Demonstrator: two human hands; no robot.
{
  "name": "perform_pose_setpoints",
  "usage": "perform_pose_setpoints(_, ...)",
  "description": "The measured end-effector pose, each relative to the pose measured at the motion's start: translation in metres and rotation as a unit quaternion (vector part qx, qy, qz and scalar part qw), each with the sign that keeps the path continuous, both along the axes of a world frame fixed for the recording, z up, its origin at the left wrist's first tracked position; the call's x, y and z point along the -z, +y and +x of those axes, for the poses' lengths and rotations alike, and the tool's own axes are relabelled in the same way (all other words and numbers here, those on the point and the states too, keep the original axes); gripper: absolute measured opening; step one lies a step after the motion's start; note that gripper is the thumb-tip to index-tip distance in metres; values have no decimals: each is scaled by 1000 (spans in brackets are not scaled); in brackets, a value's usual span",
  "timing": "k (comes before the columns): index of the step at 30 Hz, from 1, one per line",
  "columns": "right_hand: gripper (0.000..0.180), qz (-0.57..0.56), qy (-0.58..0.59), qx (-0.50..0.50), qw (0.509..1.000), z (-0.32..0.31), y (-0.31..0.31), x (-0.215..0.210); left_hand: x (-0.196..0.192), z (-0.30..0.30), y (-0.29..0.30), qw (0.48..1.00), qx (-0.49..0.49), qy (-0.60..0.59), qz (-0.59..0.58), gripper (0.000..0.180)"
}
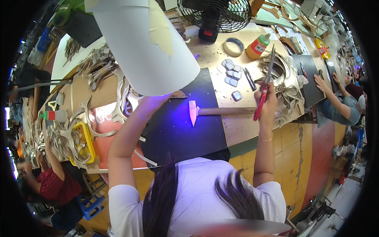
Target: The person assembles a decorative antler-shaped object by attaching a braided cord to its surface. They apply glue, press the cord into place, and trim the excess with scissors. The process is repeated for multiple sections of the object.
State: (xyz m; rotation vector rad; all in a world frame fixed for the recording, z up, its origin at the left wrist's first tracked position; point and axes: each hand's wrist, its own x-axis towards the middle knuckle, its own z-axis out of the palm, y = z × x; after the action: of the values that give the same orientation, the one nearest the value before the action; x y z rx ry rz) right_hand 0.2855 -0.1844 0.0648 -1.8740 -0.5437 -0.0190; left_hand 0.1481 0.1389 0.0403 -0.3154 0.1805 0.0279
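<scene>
My right hand (268, 100) is closed on red-handled scissors (262, 102), their blades pointing up and away over the table. My left hand (154, 103) reaches under the rim of a large white cylinder (158, 51), which hides part of its fingers. From its fingertips sticks out a thin brown piece (178, 94), held above a black mat (177, 138). On the mat lies a hammer (225, 111), its head lit violet and its wooden handle running right, toward my right hand. A small black-handled tool (250, 79) lies left of the scissors.
Small grey blocks (232, 72), a tape roll (233, 46), an orange bottle (258, 46) and a fan (215, 14) stand beyond the hammer. Curved pale strips (118, 110) and a yellow tray (83, 142) are at left. Co-workers' hands (323, 85) show at right.
</scene>
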Motion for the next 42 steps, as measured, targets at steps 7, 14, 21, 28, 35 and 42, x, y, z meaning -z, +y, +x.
perform_pose_setpoints(7, 61, 64, 284, -267, 919, -95, 24, 17, -40, -42, -80, 713, -30, 139, 686, 28)
perform_pose_setpoints(14, 79, 22, 317, -299, 900, -119, 31, 28, -38, -49, -83, 727, -2, 126, 675, 27)
perform_pose_setpoints(21, 82, 29, 318, -290, 902, -121, 33, 28, -31, -49, -87, 740, 4, 120, 662, 28)
perform_pose_setpoints(28, 81, 10, 329, -285, 900, -118, 35, 29, -29, -50, -88, 741, 7, 131, 658, 27)
perform_pose_setpoints(35, 60, 51, 346, -256, 901, -122, 35, 23, -29, -49, -88, 741, 14, 135, 657, 28)
perform_pose_setpoints(42, 50, 44, 347, -209, 913, -127, 38, 32, -26, -48, -88, 741, 14, 131, 659, 28)
